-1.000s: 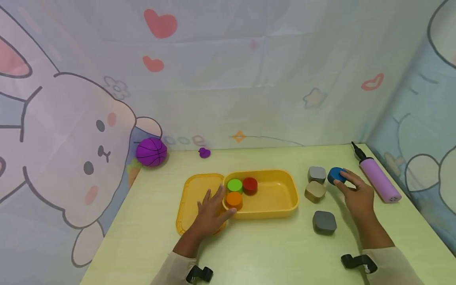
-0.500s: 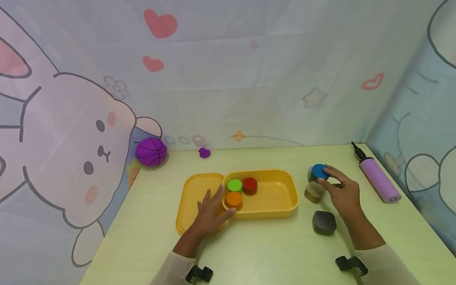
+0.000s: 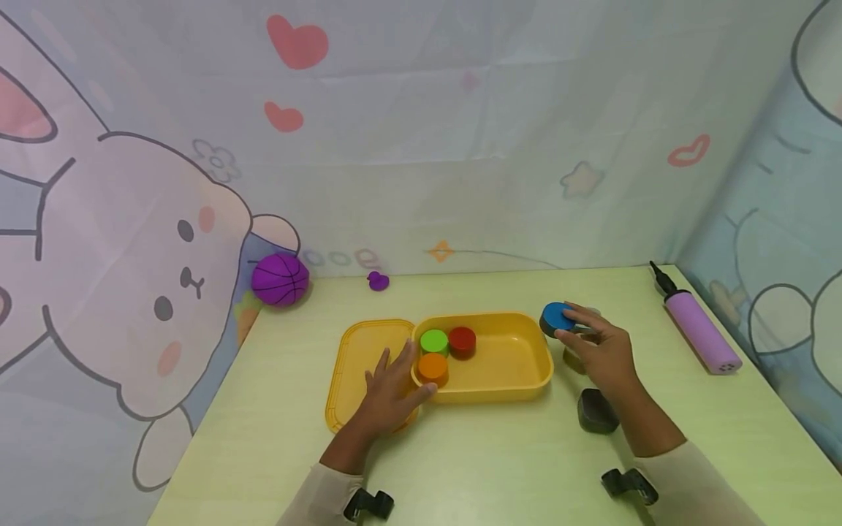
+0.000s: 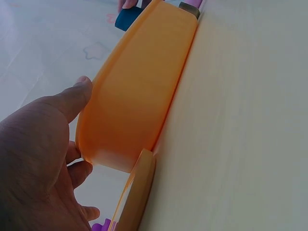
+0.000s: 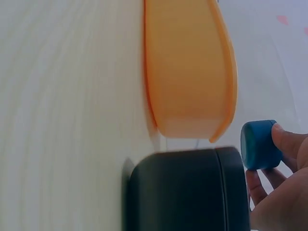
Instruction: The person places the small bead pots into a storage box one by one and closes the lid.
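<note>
My right hand [image 3: 601, 356] pinches a blue round block [image 3: 555, 315] between thumb and fingers, raised just off the right end of a yellow box [image 3: 509, 369]. In the right wrist view, the blue block [image 5: 260, 144] sits at the fingertips, higher than the table. My left hand [image 3: 388, 398] has its fingers spread at the box's left end, its thumb [image 4: 79, 94] at the rim in the left wrist view. Green [image 3: 434, 342], red [image 3: 462, 342] and orange [image 3: 432, 369] round blocks lie in the box's left part.
Left of the box lies its yellow lid [image 3: 358, 365], partly under my left hand. A dark grey block [image 3: 596, 411] and a beige one [image 3: 574, 361] stand at right; a light grey one is mostly hidden. Farther out are a purple pump [image 3: 700, 329], ball [image 3: 280, 280] and duck [image 3: 378, 281].
My right hand has carried the blue block leftward, from beside the grey and beige blocks over to the box's right end. The left hand has stayed still.
</note>
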`<state>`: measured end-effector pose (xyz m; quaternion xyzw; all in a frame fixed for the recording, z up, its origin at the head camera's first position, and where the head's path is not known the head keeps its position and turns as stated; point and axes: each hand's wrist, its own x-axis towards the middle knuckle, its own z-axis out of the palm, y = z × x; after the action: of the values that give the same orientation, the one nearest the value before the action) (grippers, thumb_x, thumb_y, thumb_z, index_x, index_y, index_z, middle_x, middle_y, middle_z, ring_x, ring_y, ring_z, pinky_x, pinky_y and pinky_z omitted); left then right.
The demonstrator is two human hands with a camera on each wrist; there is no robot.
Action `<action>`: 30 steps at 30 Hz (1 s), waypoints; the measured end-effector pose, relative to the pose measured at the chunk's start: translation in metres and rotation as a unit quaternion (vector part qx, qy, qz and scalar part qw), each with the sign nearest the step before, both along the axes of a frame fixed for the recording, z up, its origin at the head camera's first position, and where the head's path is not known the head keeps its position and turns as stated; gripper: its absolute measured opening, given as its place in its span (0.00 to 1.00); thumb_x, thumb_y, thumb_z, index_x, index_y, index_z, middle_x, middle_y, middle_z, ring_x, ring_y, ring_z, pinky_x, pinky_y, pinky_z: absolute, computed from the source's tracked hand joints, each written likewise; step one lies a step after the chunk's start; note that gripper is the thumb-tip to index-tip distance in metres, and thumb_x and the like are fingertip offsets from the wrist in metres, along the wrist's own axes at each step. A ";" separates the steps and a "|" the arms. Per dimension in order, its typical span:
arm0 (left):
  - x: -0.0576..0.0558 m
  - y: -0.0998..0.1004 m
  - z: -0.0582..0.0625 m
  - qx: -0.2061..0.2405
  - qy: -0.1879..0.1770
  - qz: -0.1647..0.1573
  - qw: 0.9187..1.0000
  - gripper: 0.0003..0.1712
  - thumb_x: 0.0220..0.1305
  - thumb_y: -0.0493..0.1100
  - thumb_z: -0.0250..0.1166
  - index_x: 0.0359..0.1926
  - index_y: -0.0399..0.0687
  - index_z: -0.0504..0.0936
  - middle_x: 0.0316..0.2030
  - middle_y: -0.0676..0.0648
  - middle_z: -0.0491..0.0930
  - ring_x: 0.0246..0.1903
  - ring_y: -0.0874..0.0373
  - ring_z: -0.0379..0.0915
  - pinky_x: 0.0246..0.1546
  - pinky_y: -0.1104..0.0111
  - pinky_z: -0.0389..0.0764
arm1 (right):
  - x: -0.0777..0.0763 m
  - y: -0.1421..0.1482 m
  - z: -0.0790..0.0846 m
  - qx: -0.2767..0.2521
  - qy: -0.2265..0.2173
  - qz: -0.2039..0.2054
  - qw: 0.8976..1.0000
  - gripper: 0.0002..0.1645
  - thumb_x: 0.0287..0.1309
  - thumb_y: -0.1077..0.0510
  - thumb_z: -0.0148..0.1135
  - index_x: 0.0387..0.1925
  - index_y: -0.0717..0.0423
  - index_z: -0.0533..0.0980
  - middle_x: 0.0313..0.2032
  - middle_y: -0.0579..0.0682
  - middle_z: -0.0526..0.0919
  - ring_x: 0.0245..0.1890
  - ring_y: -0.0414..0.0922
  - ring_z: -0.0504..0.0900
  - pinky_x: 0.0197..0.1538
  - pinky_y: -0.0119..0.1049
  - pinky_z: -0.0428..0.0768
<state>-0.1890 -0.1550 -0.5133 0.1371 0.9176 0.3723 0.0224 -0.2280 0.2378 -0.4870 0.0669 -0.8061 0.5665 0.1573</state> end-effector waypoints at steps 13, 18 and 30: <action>-0.001 -0.001 -0.002 0.006 0.000 -0.002 1.000 0.52 0.78 0.65 0.63 0.89 0.53 0.50 0.89 0.50 0.47 0.88 0.29 0.29 0.74 0.16 0.25 | -0.002 -0.033 -0.006 0.024 0.024 0.074 0.997 0.24 0.71 0.62 0.73 0.66 0.61 0.84 0.71 0.63 0.82 0.60 0.17 0.74 0.55 0.21 0.79; 0.000 -0.001 -0.002 0.007 0.000 -0.003 1.000 0.52 0.78 0.66 0.63 0.89 0.54 0.50 0.89 0.50 0.47 0.88 0.29 0.30 0.73 0.16 0.25 | -0.003 -0.045 -0.009 0.027 0.013 0.096 0.995 0.23 0.70 0.62 0.74 0.64 0.62 0.84 0.69 0.64 0.83 0.63 0.27 0.79 0.58 0.23 0.81; -0.001 -0.001 -0.003 0.006 0.002 0.000 1.000 0.52 0.77 0.66 0.63 0.89 0.55 0.50 0.89 0.51 0.47 0.88 0.29 0.30 0.73 0.16 0.25 | -0.007 -0.072 -0.008 0.074 0.013 0.134 0.988 0.21 0.65 0.61 0.78 0.59 0.60 0.88 0.60 0.60 0.90 0.59 0.61 0.89 0.63 0.61 0.87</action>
<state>-0.1898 -0.1558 -0.5166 0.1379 0.9153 0.3779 0.0191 -0.2349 0.1659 -0.4954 0.1927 -0.8276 0.5202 0.0853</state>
